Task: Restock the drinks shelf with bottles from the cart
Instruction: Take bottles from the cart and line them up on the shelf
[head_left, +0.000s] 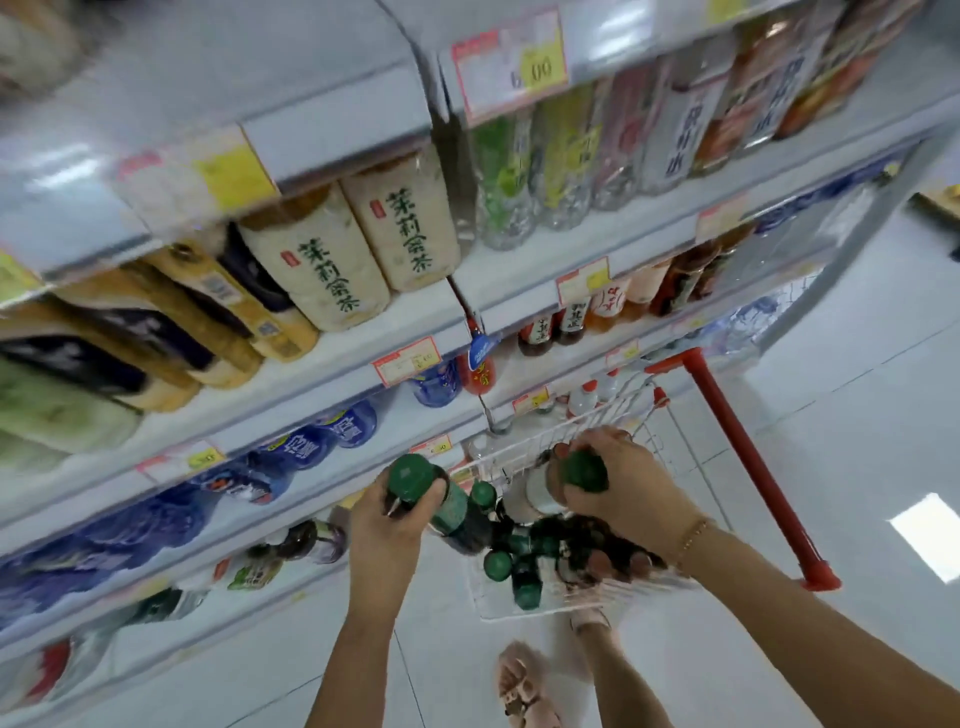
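Cart (571, 422) crowded with green-capped bottles (497, 565); shelves (322, 371) packed; open floor (857, 467) right of red handle (743, 457).

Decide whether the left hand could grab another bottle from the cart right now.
Probably not: the left hand grips a green-capped bottle, so it is occupied, though the loose bottles in the cart lie uncovered just beside it.

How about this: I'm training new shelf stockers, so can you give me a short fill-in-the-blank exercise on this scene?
1. The left hand grips a first bottle and the right hand a second bottle; both caps are ____.
2. The cart has a handle coloured ____.
3. The bracelet sits on the ____ wrist.

Missing words: green; red; right.
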